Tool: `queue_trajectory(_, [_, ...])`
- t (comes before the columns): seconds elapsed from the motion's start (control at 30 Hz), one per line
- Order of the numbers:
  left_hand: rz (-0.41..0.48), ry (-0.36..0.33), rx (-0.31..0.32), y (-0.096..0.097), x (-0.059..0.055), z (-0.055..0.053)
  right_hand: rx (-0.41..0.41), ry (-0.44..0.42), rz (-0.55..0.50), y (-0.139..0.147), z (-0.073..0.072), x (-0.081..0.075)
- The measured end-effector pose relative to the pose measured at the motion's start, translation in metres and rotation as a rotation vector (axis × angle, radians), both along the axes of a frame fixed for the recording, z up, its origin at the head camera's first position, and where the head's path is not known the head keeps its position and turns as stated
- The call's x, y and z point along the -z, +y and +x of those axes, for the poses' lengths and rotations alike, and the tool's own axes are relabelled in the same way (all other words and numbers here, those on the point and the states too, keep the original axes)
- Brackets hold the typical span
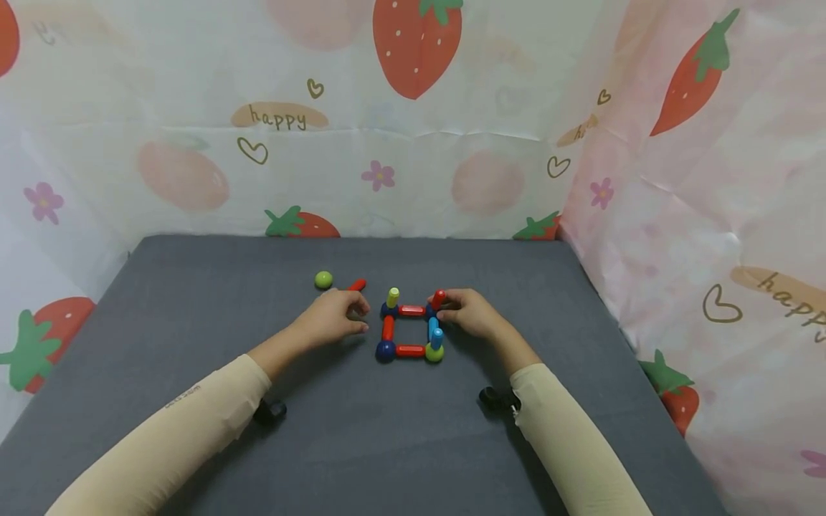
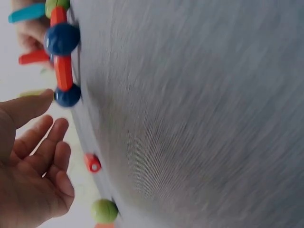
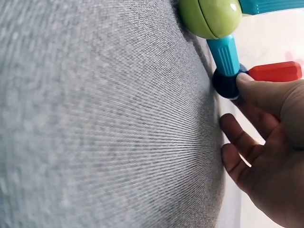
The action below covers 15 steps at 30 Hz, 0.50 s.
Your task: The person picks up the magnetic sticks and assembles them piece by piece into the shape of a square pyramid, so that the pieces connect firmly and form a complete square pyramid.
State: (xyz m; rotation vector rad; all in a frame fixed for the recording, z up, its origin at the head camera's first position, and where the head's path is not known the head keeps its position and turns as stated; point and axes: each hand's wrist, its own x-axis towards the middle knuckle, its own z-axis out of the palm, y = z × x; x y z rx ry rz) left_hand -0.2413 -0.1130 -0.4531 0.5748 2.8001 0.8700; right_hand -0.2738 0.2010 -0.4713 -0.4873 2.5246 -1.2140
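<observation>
A square of magnetic rods and balls stands on the table, with red rods [image 1: 410,350] on three sides and a blue rod [image 1: 432,330] on the right. Navy balls [image 1: 386,350] form three corners and a green ball [image 1: 434,352] the front right one. Upright on the corners are a yellow-green rod [image 1: 393,297], a red rod [image 1: 439,299] and a blue rod [image 1: 437,338]. My right hand [image 1: 474,313] pinches the back right navy ball [image 3: 225,84] between thumb and fingers. My left hand [image 1: 332,315] hovers left of the square, fingers loosely bent, holding nothing.
Behind my left hand lie a loose red rod [image 1: 357,285] and a loose green ball [image 1: 323,279]. Grey cloth covers the table [image 1: 413,444]. A strawberry-printed curtain [image 1: 413,193] rises along the table's back and sides.
</observation>
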Motion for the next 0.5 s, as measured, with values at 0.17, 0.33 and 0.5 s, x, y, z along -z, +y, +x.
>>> queue_trajectory(0.17, [0.012, 0.057, -0.086, -0.007, -0.003, -0.015, 0.011, 0.003, 0.004, 0.000, 0.000, 0.001])
queue_trajectory(0.33, [0.031, 0.045, -0.137, -0.010, -0.001, -0.027, 0.010, 0.011, 0.009, 0.001, 0.000, 0.002])
queue_trajectory(0.5, [-0.009, 0.104, -0.177, -0.010, 0.004, -0.041, 0.014, 0.014, 0.002, 0.002, 0.001, 0.003])
